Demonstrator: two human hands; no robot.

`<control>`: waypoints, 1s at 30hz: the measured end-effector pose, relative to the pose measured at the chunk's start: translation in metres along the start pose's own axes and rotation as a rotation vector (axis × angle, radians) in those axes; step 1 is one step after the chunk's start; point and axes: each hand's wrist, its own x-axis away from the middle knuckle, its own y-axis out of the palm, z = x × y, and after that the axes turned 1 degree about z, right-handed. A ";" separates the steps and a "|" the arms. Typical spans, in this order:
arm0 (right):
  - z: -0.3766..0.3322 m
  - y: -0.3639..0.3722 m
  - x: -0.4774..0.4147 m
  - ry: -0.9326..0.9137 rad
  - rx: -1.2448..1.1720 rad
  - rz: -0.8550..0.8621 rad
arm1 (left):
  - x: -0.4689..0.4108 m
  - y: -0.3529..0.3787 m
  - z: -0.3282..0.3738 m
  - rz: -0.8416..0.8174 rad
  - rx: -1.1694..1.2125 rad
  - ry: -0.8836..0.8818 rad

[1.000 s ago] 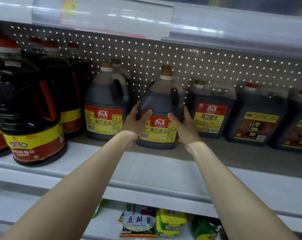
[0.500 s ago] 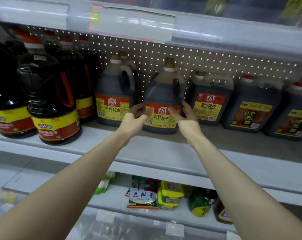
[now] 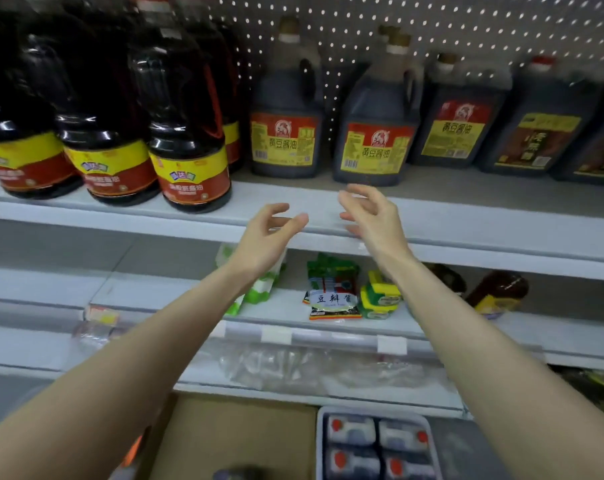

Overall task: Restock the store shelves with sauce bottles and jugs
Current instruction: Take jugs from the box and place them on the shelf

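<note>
Store shelf (image 3: 466,216), pegboard (image 3: 466,26) behind: left hand (image 3: 265,237) and right hand (image 3: 373,216), both empty with fingers loosely curled, hover just below the soy sauce jug (image 3: 376,133) without touching it, the jug standing upright on the shelf with a matching jug (image 3: 285,129) beside it.

A grey pegboard back panel (image 3: 466,26) fills 12 o'clock, with small points of light shining through its holes. A white upper shelf (image 3: 466,220) spans from 9 to 3 o'clock. Below it runs a white lower shelf (image 3: 51,285). A brown cardboard box (image 3: 231,434) sits at 6 o'clock.
</note>
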 end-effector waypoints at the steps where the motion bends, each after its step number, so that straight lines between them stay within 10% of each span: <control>1: 0.005 0.011 0.013 0.013 0.001 -0.005 | 0.009 -0.011 -0.009 -0.010 -0.005 -0.009; 30: 0.433 0.245 0.284 0.780 0.113 -0.220 | 0.192 -0.109 -0.529 -0.067 -0.013 -0.848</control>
